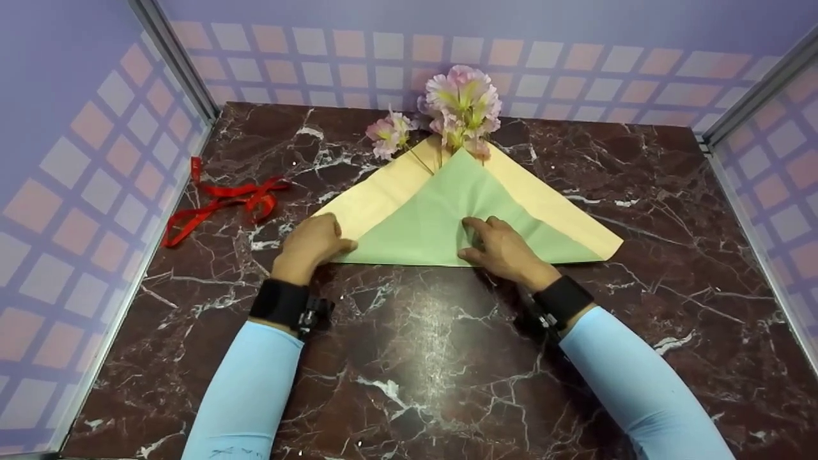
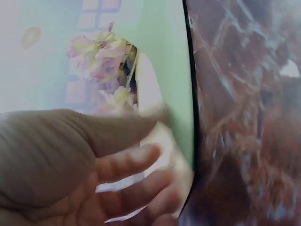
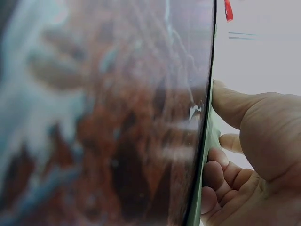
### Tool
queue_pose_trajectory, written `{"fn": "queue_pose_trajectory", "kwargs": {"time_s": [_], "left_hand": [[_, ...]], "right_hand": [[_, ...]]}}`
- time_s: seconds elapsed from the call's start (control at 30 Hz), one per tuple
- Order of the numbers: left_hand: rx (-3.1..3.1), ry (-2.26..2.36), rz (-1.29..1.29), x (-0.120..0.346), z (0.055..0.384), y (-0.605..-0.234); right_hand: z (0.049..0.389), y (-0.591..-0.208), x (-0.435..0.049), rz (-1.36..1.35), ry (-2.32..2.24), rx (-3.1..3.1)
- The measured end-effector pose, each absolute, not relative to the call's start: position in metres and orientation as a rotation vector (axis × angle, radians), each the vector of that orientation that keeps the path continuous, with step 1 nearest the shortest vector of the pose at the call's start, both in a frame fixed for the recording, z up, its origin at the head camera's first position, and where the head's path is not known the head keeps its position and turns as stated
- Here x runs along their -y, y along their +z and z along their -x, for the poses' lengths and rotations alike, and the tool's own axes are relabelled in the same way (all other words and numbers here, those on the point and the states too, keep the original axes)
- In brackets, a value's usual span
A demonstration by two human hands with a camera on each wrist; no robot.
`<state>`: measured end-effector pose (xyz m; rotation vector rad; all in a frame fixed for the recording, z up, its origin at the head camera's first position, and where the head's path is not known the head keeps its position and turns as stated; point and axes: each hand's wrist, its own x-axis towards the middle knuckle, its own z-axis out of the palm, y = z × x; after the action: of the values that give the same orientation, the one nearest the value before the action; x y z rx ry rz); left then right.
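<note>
A sheet of wrapping paper, green on one side point(image 1: 422, 223) and cream on the other point(image 1: 377, 198), lies folded into a broad triangle. Pink and yellow artificial flowers point(image 1: 463, 96) stick out past its peak, their thin stems running down into the fold. At the left corner my left hand point(image 1: 310, 246) pinches the paper, thumb over the green layer and fingers bent against the cream part point(image 2: 164, 141). My right hand point(image 1: 505, 252) presses the green layer near the bottom fold. Its thumb and index finger are spread apart, with the paper puckered between them; the other fingers are bent beneath the palm.
A red ribbon point(image 1: 220, 204) lies loosely looped on the left of the dark marbled table point(image 1: 415, 358). Checkered panels point(image 1: 377, 51) enclose the back and both sides. The flower heads reach close to the back panel.
</note>
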<state>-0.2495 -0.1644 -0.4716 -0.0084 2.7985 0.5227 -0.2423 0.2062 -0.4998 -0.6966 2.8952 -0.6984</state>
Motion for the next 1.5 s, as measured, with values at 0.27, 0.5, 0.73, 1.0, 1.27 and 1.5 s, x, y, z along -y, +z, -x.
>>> {"fn": "queue_pose_trajectory", "kwargs": {"time_s": [0.27, 0.5, 0.73, 1.0, 1.27, 1.5], "left_hand": [[-2.878, 0.53, 0.272, 0.169, 0.25, -0.467], [-2.719, 0.642, 0.289, 0.185, 0.26, -0.457], [-2.283, 1.748, 0.414, 0.188, 0.26, -0.452], [-1.653, 2.382, 0.27, 0.147, 0.228, -0.466], [-1.629, 2.652, 0.394, 0.078, 0.199, -0.476], [-1.713, 2.508, 0.443, 0.041, 0.194, -0.487]], "right_hand": [[0.241, -0.503, -0.203, 0.727, -0.704, -2.89], [0.239, -0.504, -0.201, 0.733, -0.71, -2.886], [0.238, -0.504, -0.2, 0.741, -0.705, -2.89], [0.239, -0.502, -0.202, 0.747, -0.662, -2.909], [0.241, -0.503, -0.202, 0.745, -0.666, -2.922], [0.24, -0.502, -0.205, 0.732, -0.67, -2.927]]}}
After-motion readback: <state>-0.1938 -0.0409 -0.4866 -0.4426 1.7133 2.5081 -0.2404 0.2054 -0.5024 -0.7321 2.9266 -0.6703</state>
